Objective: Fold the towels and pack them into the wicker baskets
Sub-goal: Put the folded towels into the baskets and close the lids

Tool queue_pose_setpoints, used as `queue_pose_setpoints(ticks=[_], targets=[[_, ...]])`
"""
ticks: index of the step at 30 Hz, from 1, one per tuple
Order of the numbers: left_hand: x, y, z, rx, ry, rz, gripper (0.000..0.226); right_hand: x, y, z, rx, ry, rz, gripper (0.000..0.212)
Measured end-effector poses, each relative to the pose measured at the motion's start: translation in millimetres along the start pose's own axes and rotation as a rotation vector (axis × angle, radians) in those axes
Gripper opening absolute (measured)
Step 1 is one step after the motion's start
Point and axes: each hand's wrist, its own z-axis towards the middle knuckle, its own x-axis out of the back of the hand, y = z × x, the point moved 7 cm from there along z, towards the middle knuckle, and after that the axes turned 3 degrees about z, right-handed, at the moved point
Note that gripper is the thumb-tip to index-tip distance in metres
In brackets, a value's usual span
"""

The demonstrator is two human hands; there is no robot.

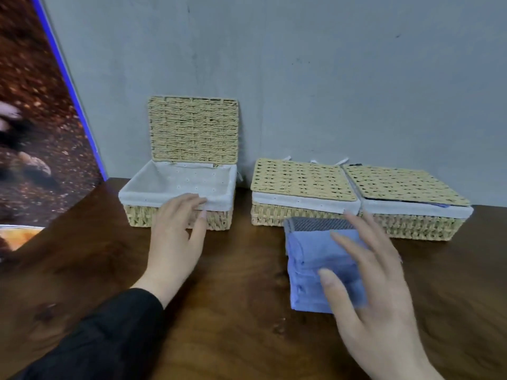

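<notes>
Open basket [178, 212]: wicker, white cloth lining, centre left of the frame on the wooden table [233, 338]. Its lid [193, 130] stands upright against the grey wall [301, 64]. Nothing shows inside but the lining.

Middle basket [277, 212]: wicker, lid down, just right of centre, well apart from the open one.

Right basket [419, 224]: wicker, touching the middle one's right side. Its lid lies down but slightly raised at the front right corner, where a bit of blue cloth peeks out.

Folded towel [310, 259]: blue, with a grey ribbed band along its far edge, lying on the table in the lower centre right, its far edge just in front of the middle basket.

Left hand [175, 242]: black sleeve [109, 333], fingers straight and close together, fingertips resting on the front rim of the open basket. It holds nothing.

Right hand [375, 292]: lower right of the frame, fingers spread wide and lightly bent over the towel's right half. Whether it touches the towel cannot be told.

Picture panel [35, 119]: brown, blue-edged, at the left of the frame.
</notes>
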Motion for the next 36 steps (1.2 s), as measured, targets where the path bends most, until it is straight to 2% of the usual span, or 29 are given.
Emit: queue_pose_setpoints(ticks=[3,6,9,12,14,16,20,23,25,29,31,34,36], targets=[[15,-43,15,0.020,-0.045,0.204,0.038,-53,-42,0,0.131,-0.181,0.010,0.042],[8,-58,21,0.069,-0.128,0.311,0.046,-107,-71,23,0.147,-0.273,0.003,0.044],[8,-56,21,0.030,-0.078,0.265,0.040,-169,-76,67,0.128,-0.357,-0.094,0.048],[14,-58,16,0.034,0.001,0.155,0.032,-220,-60,101,0.111,-0.544,-0.245,0.054],[17,-59,12,0.048,0.026,0.120,0.032,-238,-53,109,0.147,-0.624,-0.325,0.045],[24,-57,8,0.029,0.039,0.111,0.039,-239,-57,110,0.172,-0.593,-0.337,0.032],[59,-64,4,0.020,0.149,-0.004,0.043,-221,-67,95,0.195,-0.555,-0.372,0.029],[85,-93,0,0.253,0.218,-0.390,0.037,-197,-76,74,0.169,-0.577,-0.351,0.033],[86,-99,-3,0.331,0.099,-0.582,0.036,-183,-82,58,0.143,-0.589,-0.327,0.035],[86,-88,-12,0.310,-0.153,-0.698,0.056,-160,-93,35,0.112,-0.614,-0.312,0.036],[89,-79,-16,0.292,-0.218,-0.693,0.063,-150,-97,28,0.117,-0.635,-0.289,0.035],[90,-66,-23,0.215,-0.302,-0.582,0.063,-130,-103,24,0.118,-0.676,-0.201,0.034],[90,-60,-24,0.157,-0.323,-0.558,0.064,-108,-101,36,0.129,-0.626,-0.148,0.035]])
